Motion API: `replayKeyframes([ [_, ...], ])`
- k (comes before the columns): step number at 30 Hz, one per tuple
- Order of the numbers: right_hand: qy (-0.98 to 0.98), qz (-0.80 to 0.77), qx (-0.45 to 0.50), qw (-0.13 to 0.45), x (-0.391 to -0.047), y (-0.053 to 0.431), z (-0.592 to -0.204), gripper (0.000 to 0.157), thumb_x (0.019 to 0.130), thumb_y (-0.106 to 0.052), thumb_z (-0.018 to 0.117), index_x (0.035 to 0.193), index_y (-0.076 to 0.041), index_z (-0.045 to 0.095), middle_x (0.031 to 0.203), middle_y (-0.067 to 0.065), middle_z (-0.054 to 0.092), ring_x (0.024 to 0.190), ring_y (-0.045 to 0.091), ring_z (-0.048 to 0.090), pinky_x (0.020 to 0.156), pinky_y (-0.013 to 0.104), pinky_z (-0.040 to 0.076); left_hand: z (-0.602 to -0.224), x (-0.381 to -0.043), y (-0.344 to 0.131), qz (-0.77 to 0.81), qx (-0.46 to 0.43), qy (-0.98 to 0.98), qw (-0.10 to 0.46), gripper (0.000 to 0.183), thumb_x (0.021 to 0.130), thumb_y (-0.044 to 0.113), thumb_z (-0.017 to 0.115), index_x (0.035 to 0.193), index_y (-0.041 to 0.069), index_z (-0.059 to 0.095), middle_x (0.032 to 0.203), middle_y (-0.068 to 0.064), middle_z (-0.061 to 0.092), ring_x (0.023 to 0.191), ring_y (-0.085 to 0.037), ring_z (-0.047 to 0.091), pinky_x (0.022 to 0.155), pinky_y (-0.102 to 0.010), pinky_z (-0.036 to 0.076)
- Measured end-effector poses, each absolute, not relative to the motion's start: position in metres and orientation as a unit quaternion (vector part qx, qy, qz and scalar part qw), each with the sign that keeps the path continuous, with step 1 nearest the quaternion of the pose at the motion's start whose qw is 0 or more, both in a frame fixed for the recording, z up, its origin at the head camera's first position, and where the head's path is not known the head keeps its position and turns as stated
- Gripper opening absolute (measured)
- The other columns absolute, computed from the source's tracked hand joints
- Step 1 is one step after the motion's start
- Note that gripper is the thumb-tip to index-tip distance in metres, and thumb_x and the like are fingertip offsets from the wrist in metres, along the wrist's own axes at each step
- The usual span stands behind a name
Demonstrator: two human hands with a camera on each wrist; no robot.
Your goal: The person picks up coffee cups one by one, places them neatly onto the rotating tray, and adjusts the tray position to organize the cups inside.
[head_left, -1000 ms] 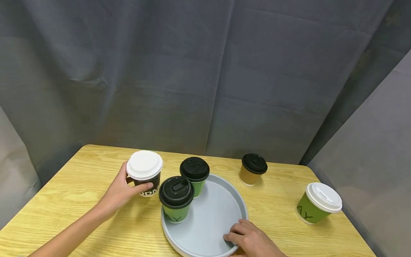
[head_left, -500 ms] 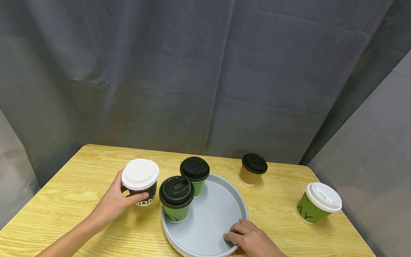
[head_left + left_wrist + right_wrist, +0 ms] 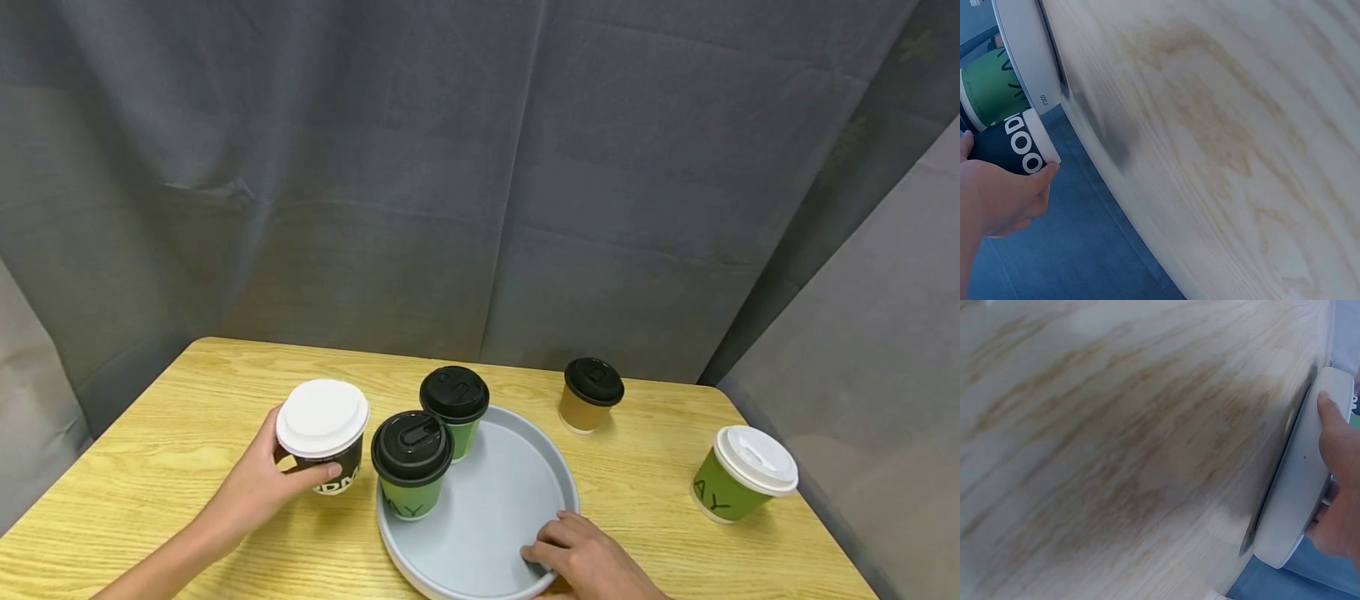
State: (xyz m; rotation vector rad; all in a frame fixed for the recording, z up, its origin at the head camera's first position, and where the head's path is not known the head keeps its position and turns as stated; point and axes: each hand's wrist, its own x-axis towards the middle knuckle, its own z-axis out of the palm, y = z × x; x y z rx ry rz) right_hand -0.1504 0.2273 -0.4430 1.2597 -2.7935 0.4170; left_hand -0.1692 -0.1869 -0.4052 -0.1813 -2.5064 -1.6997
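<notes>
My left hand grips a black paper coffee cup with a white lid, left of the round grey tray. The thumb lies across its front, over white letters. In the left wrist view, the black cup is held clear of the tabletop, its shadow apart from it. My right hand holds the tray's near right rim, fingers curled over the inside. In the right wrist view, the thumb presses the tray's outer wall. Two green cups with black lids, a front one and a rear one, stand on the tray's left side.
A small brown cup with a black lid stands behind the tray on the right. Farther right is a green cup with a white lid. Grey cloth hangs behind the wooden table.
My left hand has brought the black cup nearer to me and slightly left. My right hand, the tray and the other cups have stayed in place.
</notes>
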Motion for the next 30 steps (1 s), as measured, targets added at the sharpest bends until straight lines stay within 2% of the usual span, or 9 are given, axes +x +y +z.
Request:
replayKeyframes([
  [2, -0.902, 0.135, 0.409, 0.028, -0.151, 0.227, -0.444, 0.050, 0.087, -0.064, 0.060, 0.107, -0.021, 0.075, 0.100, -0.016, 0.059, 0.089, 0.004, 0.050, 0.076, 0.029, 0.053, -0.405, -0.167, -0.187, -0.558, -0.056, -0.826, 0.051, 0.095, 0.081, 0.023, 0.085, 0.151, 0.004, 0.025, 0.143, -0.018, 0.045, 0.127, -0.040, 0.047, 0.101, -0.052, 0.039],
  [7, -0.902, 0.131, 0.410, 0.036, -0.151, 0.228, -0.445, 0.049, 0.088, -0.064, 0.060, 0.106, -0.021, 0.075, 0.099, -0.016, 0.059, 0.089, 0.004, 0.050, 0.075, 0.028, 0.053, -0.406, -0.161, -0.189, -0.569, -0.053, -0.819, 0.042, 0.094, 0.081, 0.020, 0.085, 0.152, 0.004, 0.025, 0.143, -0.017, 0.043, 0.127, -0.038, 0.046, 0.094, -0.030, 0.046],
  [9, -0.902, 0.130, 0.410, 0.035, -0.151, 0.227, -0.444, 0.049, 0.087, -0.064, 0.060, 0.107, -0.021, 0.075, 0.099, -0.016, 0.059, 0.089, 0.004, 0.050, 0.076, 0.029, 0.053, -0.406, -0.158, -0.189, -0.571, -0.053, -0.818, 0.041, 0.095, 0.081, 0.019, 0.085, 0.152, 0.004, 0.024, 0.144, -0.018, 0.042, 0.128, -0.038, 0.046, 0.090, -0.024, 0.046],
  [13, -0.904, 0.128, 0.407, 0.028, -0.151, 0.227, -0.444, 0.050, 0.087, -0.065, 0.059, 0.107, -0.022, 0.075, 0.099, -0.016, 0.059, 0.090, 0.004, 0.050, 0.078, 0.030, 0.054, -0.408, -0.153, -0.192, -0.565, -0.049, -0.822, 0.039, 0.095, 0.081, 0.018, 0.084, 0.152, 0.004, 0.023, 0.144, -0.018, 0.042, 0.129, -0.039, 0.045, 0.091, -0.027, 0.047],
  [18, -0.906, 0.128, 0.403, 0.023, -0.150, 0.227, -0.443, 0.050, 0.087, -0.065, 0.058, 0.108, -0.022, 0.075, 0.100, -0.017, 0.059, 0.090, 0.004, 0.051, 0.080, 0.032, 0.054, -0.411, -0.148, -0.194, -0.555, -0.040, -0.830, 0.027, 0.095, 0.082, 0.021, 0.084, 0.153, 0.007, 0.023, 0.144, -0.016, 0.043, 0.130, -0.040, 0.045, 0.095, -0.039, 0.045],
  [20, -0.907, 0.127, 0.402, 0.022, -0.150, 0.226, -0.443, 0.050, 0.087, -0.065, 0.058, 0.108, -0.022, 0.075, 0.100, -0.017, 0.059, 0.090, 0.004, 0.051, 0.081, 0.032, 0.054, -0.412, -0.147, -0.194, -0.552, -0.039, -0.833, 0.026, 0.094, 0.082, 0.021, 0.084, 0.153, 0.007, 0.023, 0.144, -0.016, 0.043, 0.129, -0.040, 0.045, 0.095, -0.041, 0.045],
  [25, -0.907, 0.130, 0.401, 0.019, -0.150, 0.226, -0.442, 0.049, 0.087, -0.064, 0.060, 0.108, -0.022, 0.075, 0.100, -0.017, 0.059, 0.090, 0.004, 0.050, 0.079, 0.031, 0.054, -0.413, -0.145, -0.195, -0.554, -0.049, -0.831, 0.029, 0.093, 0.082, 0.019, 0.084, 0.152, 0.005, 0.024, 0.143, -0.017, 0.044, 0.128, -0.039, 0.046, 0.092, -0.031, 0.047],
  [30, -0.907, 0.130, 0.401, 0.020, -0.150, 0.226, -0.442, 0.049, 0.087, -0.064, 0.060, 0.107, -0.022, 0.075, 0.099, -0.016, 0.059, 0.089, 0.004, 0.051, 0.078, 0.031, 0.054, -0.414, -0.140, -0.194, -0.555, -0.055, -0.830, 0.024, 0.094, 0.082, 0.020, 0.084, 0.152, 0.003, 0.024, 0.143, -0.018, 0.043, 0.128, -0.040, 0.045, 0.093, -0.032, 0.047],
])
